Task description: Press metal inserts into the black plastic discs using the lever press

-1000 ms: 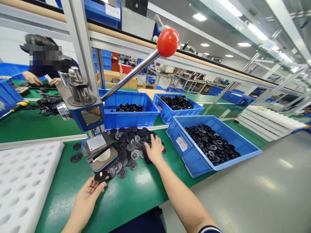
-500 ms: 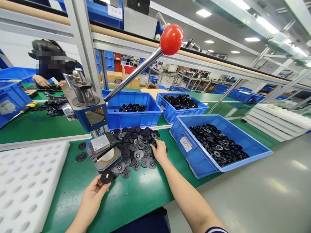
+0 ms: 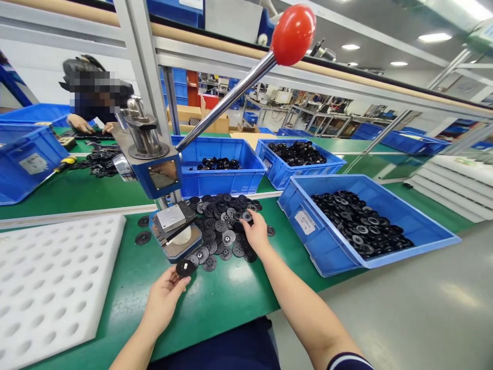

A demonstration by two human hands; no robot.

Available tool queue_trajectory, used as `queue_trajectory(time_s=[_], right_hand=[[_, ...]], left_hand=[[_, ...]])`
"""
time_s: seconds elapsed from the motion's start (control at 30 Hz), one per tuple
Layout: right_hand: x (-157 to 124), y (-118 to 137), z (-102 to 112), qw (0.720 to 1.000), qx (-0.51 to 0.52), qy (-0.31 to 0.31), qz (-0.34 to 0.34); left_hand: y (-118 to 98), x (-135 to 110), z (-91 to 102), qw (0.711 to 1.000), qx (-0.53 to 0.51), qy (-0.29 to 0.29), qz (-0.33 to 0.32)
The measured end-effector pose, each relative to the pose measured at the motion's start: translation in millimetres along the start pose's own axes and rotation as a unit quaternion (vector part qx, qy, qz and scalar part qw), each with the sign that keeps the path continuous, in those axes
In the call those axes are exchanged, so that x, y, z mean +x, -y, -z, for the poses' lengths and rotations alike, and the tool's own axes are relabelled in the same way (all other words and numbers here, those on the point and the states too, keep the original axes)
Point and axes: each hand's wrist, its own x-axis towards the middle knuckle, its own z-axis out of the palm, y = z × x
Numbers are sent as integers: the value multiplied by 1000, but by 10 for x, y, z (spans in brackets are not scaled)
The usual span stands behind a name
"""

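Observation:
Between thumb and fingers, my left hand [image 3: 166,294] pinches a black disc [image 3: 186,267] that has a small white piece at its centre. It is just in front of the base of a hand press [image 3: 175,241]. My right hand [image 3: 256,231] reaches into the right side of a pile of black and grey discs [image 3: 220,225] and grips one disc [image 3: 247,217] at its fingertips. The press has a long metal lever ending in a red ball knob [image 3: 294,34], raised up to the right.
A white foam tray with round holes [image 3: 50,288] lies at the left. On the right stands a large blue bin [image 3: 308,252] of black rings. Two more blue bins [image 3: 227,180] stand behind the pile. Across the bench, a person's hand [image 3: 79,123] works near black parts.
My view has shifted, so the bench appears moved slightly. My right hand has lifted a disc slightly at the pile, and some discs there have shifted. My left hand keeps its disc.

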Motion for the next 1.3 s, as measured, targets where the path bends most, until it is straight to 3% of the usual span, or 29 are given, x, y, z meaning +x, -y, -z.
queue_trajectory(time_s=[0.17, 0.33, 0.43, 0.6, 0.77, 0.93, 1.1, 1.2, 1.3], right_hand=[[-221, 112, 171, 1000, 7, 11, 6], [-888, 384, 226, 988, 32, 133, 73], [-1149, 534, 212, 975, 21, 183, 121], [-1080, 593, 169, 974, 6, 147, 173], [-963, 513, 132, 981, -10, 109, 158], [-1009, 549, 229, 990, 8, 73, 118], [-1190, 772, 275, 973, 93, 164, 131], [-1296, 838, 250, 959, 69, 210, 176], [-1356, 821, 253, 954, 43, 240, 177]], left_hand=[[11, -29, -25, 1000, 0, 6, 10], [-45, -47, -41, 1000, -17, 9, 12], [-58, -45, -52, 1000, -26, 8, 13], [-45, -52, -60, 999, -39, 4, 4], [34, -62, -39, 999, -38, 7, -4], [63, -60, -16, 999, -31, 7, -9], [-108, -90, -17, 999, -41, 15, -8], [-129, -96, -30, 998, -50, 29, 1], [-47, -89, -26, 998, -63, 31, 9]])
